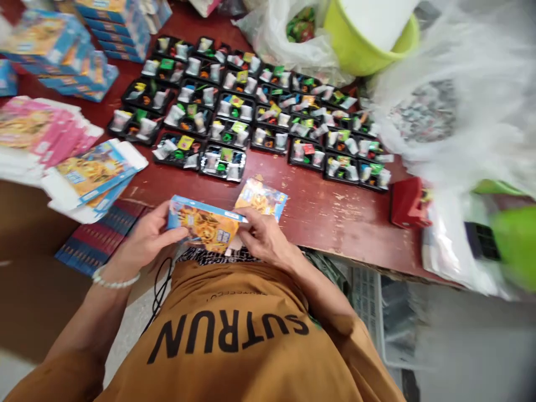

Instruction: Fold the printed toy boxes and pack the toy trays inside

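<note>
"What've they got there?"

"A printed carton [205, 224], blue along the edge, orange picture on the front. It's held up just past the table's edge, right in front of their chest."

"Both hands on it?"

"Both. The left hand [146, 234] curls around the left end, fingers bent and mostly closed on the card. The right hand [263, 237] comes down over the other end, fingers folded across the top, gripping it too."

"And that bit sticking out behind?"

"Another printed piece [262, 198], just past the right hand. I can't tell whether it belongs to the same carton."

"What's around them?"

"A worn, red-painted table [335, 218]. Just ahead there are rows of black trays [234, 111], filled with small bags and colored bits. Flat cartons [90, 173] lie in piles to the left, and there's a green bucket [368, 39] at the far side — a bracelet [115, 279] on that left wrist, too."
</note>
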`<move>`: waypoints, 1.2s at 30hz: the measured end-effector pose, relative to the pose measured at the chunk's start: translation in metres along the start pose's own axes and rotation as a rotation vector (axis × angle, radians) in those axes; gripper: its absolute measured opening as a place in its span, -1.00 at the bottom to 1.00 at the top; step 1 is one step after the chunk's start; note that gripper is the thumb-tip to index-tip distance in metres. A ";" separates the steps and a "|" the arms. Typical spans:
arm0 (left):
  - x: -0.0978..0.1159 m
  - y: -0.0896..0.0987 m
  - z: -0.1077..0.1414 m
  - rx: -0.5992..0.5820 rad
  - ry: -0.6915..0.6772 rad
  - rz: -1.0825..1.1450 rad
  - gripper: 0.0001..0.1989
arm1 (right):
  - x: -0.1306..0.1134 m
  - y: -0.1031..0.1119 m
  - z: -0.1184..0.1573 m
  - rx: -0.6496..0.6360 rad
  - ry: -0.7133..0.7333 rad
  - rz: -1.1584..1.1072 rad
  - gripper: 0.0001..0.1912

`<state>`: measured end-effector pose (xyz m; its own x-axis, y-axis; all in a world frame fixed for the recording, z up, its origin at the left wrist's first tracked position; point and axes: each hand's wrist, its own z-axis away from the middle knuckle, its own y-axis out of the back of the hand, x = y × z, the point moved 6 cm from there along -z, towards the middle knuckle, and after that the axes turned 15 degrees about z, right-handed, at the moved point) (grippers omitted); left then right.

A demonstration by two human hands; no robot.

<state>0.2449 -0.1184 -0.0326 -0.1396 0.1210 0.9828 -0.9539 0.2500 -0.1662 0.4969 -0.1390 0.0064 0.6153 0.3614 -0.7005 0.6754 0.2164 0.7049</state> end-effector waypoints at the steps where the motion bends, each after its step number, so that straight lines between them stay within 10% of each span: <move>1: 0.004 -0.003 0.000 0.091 -0.033 0.006 -0.55 | 0.005 -0.002 0.004 -0.037 -0.050 -0.044 -0.58; 5: 0.017 -0.031 -0.006 0.246 -0.130 -0.187 -0.53 | 0.040 0.027 0.037 -0.148 -0.117 -0.133 -0.68; 11: 0.027 -0.106 -0.041 -0.169 -0.327 -0.334 -0.73 | 0.168 0.240 0.178 0.951 -0.833 0.427 -0.75; 14: 0.025 -0.135 -0.051 -0.344 -0.387 -0.329 -0.77 | 0.222 0.291 0.234 0.961 -1.173 0.401 -0.83; 27: 0.002 -0.153 -0.052 -0.450 -0.254 -0.536 -0.75 | 0.285 0.288 0.250 1.030 -1.069 -0.270 -0.71; 36: 0.002 -0.143 -0.049 -0.368 -0.117 -0.560 -0.71 | 0.271 0.268 0.256 1.016 -1.004 0.305 -0.79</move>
<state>0.3939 -0.1071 -0.0109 0.3014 -0.2213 0.9275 -0.7412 0.5575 0.3739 0.9484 -0.2152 -0.0231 0.5154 -0.5888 -0.6226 0.1979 -0.6251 0.7550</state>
